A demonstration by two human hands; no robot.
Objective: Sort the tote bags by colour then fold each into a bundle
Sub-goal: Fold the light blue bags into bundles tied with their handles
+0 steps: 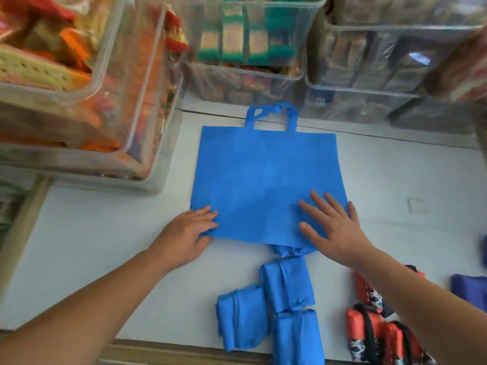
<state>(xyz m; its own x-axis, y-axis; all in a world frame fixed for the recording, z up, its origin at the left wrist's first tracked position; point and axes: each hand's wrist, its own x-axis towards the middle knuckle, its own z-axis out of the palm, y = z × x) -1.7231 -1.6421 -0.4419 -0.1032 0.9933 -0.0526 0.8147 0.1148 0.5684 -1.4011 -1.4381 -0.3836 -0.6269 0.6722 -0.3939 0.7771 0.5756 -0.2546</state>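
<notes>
Finds blue tote bag (266,180) flat on white worktop (105,233), handles pointing away, directly ahead of both hands. Notes left hand (187,233) at near-left corner and right hand (332,227) at near-right, fingers straight, pressing, gripping nothing. Records folded blue bundles (287,285) at near edge, clear bins (131,101) behind.

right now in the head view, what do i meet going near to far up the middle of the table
folded blue bundles → flat blue tote bag → bag handles → clear bin holding green things, at the back
</notes>
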